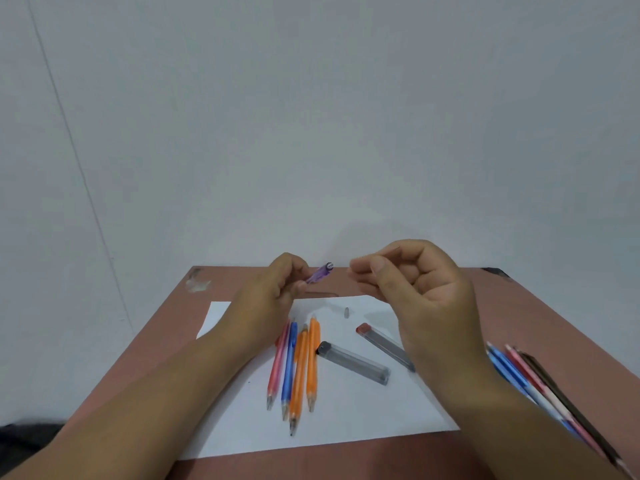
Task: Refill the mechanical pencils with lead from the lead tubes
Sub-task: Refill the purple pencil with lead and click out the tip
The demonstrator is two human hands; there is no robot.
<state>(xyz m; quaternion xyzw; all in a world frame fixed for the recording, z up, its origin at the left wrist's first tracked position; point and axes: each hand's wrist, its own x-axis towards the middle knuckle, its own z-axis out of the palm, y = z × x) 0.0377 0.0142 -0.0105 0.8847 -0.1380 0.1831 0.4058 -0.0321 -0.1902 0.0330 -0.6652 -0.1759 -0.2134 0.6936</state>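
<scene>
**Purple pencil held up, lead tubes down on the paper**

Far left on the brown table: a pale scuffed patch near the back corner, rough and worn. Smooth, flat table top everywhere else.

Next, a white sheet of paper, thin and flat, with most things lying on it.

Left hand raised above the paper, fingers curled round a purple mechanical pencil. See-through purple plastic, thin and round, back end poking up to the right, out of the fingers.

Below that hand, four pencils side by side on the paper, tips toward the near edge: a pink pencil, a blue pencil, then two orange pencils, touching or almost touching. Smooth, shiny plastic, pointed clear tips.

A little right, a tiny grey cap lying alone on the paper, short and round.

Then two long, boxy lead tubes of clear grey plastic, lying slanted. Black-capped lead tube nearer the pencils. Red-capped lead tube just beyond it, its far end hidden under the right wrist. No words readable on either.

Right hand raised near the purple pencil's back end, apart from it, thumb and first finger pressed together in a pinch. Too small to tell what sits in the pinch.

Far right, off the paper, a bunch of more pencils on the table: blue, pink and dark brown, blurry, packed close together.
</scene>
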